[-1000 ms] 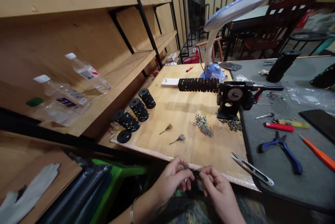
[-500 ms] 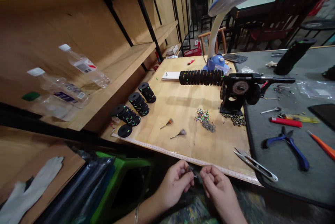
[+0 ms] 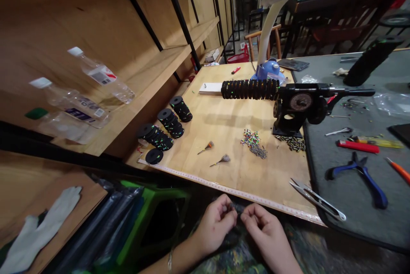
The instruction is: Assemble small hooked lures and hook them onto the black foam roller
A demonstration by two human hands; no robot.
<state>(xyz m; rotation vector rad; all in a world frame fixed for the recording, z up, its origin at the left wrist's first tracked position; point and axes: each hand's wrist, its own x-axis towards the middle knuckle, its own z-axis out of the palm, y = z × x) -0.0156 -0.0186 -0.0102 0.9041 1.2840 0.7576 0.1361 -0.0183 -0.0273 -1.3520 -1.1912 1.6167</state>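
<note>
Just off the table's front edge, my left hand (image 3: 217,222) is closed, thumb against curled fingers, on something small and thin that I cannot make out. Close beside it, my right hand (image 3: 264,227) is pinched too, its fingertips almost meeting the left ones; what it holds is too small to name. On the wooden table (image 3: 179,167) beyond lie two little tufts, one orange-tipped (image 3: 209,145) and one greyish (image 3: 225,158). A pile of colourful beads (image 3: 250,138) touches a heap of small grey metal pieces (image 3: 258,151). Thread snips (image 3: 317,199) rest near the right front corner.
Black foam spools (image 3: 155,137) stand at the table's left. A black clamp device (image 3: 293,103) with a row of black discs (image 3: 250,89) stands behind the beads, near a lamp (image 3: 267,69). Blue-handled pliers (image 3: 360,175) lie on the grey mat (image 3: 339,227). Bottles (image 3: 102,75) lean on the shelf.
The view has shifted slightly, so the table items sit a little higher and farther right. My hands stay close together, with the right fingertips slightly nearer the left.
</note>
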